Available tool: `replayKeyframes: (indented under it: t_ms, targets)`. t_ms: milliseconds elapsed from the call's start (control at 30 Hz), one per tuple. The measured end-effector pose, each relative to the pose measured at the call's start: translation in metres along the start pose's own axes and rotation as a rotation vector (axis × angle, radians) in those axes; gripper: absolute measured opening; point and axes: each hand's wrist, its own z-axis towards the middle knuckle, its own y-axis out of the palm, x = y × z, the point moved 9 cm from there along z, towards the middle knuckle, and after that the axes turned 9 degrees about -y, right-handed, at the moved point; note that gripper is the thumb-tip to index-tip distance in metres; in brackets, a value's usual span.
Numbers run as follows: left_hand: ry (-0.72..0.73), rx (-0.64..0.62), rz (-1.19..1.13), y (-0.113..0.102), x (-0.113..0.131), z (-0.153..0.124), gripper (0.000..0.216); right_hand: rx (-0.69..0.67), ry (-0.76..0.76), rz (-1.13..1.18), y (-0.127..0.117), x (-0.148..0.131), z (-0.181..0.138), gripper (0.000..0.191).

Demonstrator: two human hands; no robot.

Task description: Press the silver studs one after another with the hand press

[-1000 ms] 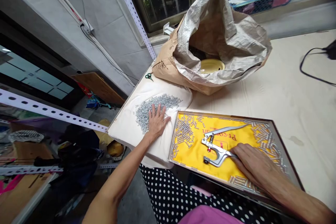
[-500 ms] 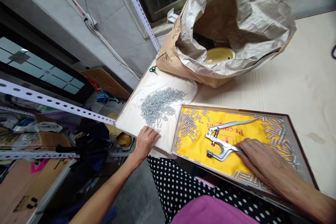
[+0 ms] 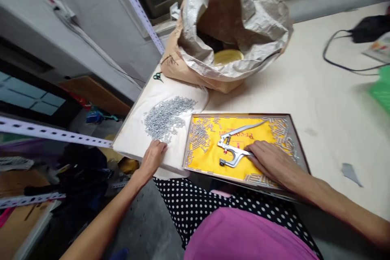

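Silver hand-press pliers (image 3: 234, 155), like snap-fastener pliers with a spring and a C-shaped jaw, lie with handles spread on yellow cloth (image 3: 210, 160) in a shallow tray (image 3: 300, 146). My right hand (image 3: 271, 160) is palm down, closed around the end of their lower handle. At the near edge of a pile of small silver metal pieces (image 3: 166, 115), my left hand (image 3: 154, 156) rests with its fingers curled together; what they pinch, if anything, is hidden. The pile lies on a white cloth (image 3: 134, 130). More such pieces (image 3: 199, 134) are scattered in the tray's corners.
Behind the tray stands a large open paper sack (image 3: 210, 79) with a yellow dish (image 3: 228, 56) inside. Small scissors (image 3: 158, 76) with dark green handles lie by it. A black cable (image 3: 338, 63) and a grey scrap (image 3: 351, 174) are on the table's right part.
The view has swung to the right, so everything appears further left and the cable and a green item come into sight. Both hands stay in about the same places beside the pile and pliers.
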Motion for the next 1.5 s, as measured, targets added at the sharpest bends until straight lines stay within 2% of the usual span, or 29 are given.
replayKeyframes:
  t_ms: [133,267,367,467,600,667,733,900,967,1033,1233,1500]
  targets:
    - [0.080,0.002,0.023,-0.003,0.005,0.001,0.023,-0.152,0.027,0.016,0.004,0.001,0.005,0.016]
    - [0.080,0.020,-0.013,-0.006,0.006,0.000,0.022,-0.162,0.020,0.028,0.000,-0.001,0.007,0.014]
    - [0.006,0.008,-0.068,-0.004,-0.001,0.003,0.021,-0.118,0.020,0.025,-0.003,-0.001,0.007,0.014]
    - [-0.114,-0.065,-0.150,-0.002,-0.011,0.005,0.020,-0.085,0.010,0.004,-0.003,-0.001,0.007,0.014]
    - [-0.308,-0.081,-0.306,-0.018,-0.012,-0.001,0.019,-0.045,0.004,-0.003,-0.003,-0.001,0.006,0.014]
    - [-0.393,-0.062,-0.429,-0.029,0.001,-0.005,0.024,-0.020,-0.006,0.003,-0.004,-0.002,0.005,0.013]
    - [-0.451,-0.097,-0.608,-0.033,0.027,-0.007,0.032,-0.002,-0.026,0.009,-0.005,-0.005,0.005,0.012]
    - [-0.507,-0.401,-1.074,-0.010,0.125,-0.003,0.043,0.028,-0.051,-0.040,-0.011,-0.013,0.005,0.016]
    - [-0.512,-0.466,-1.155,0.000,0.153,-0.001,0.043,0.030,-0.069,-0.052,-0.012,-0.016,0.005,0.016]
    - [-0.515,-0.507,-1.187,0.010,0.171,-0.002,0.043,0.026,-0.077,-0.045,-0.012,-0.018,0.004,0.016]
    - [-0.588,-0.563,-1.153,0.029,0.179,-0.011,0.049,0.000,-0.064,-0.012,-0.012,-0.018,0.004,0.017]
    - [-0.620,-0.610,-1.084,0.035,0.177,-0.010,0.049,-0.050,-0.041,0.023,-0.013,-0.017,0.007,0.018]
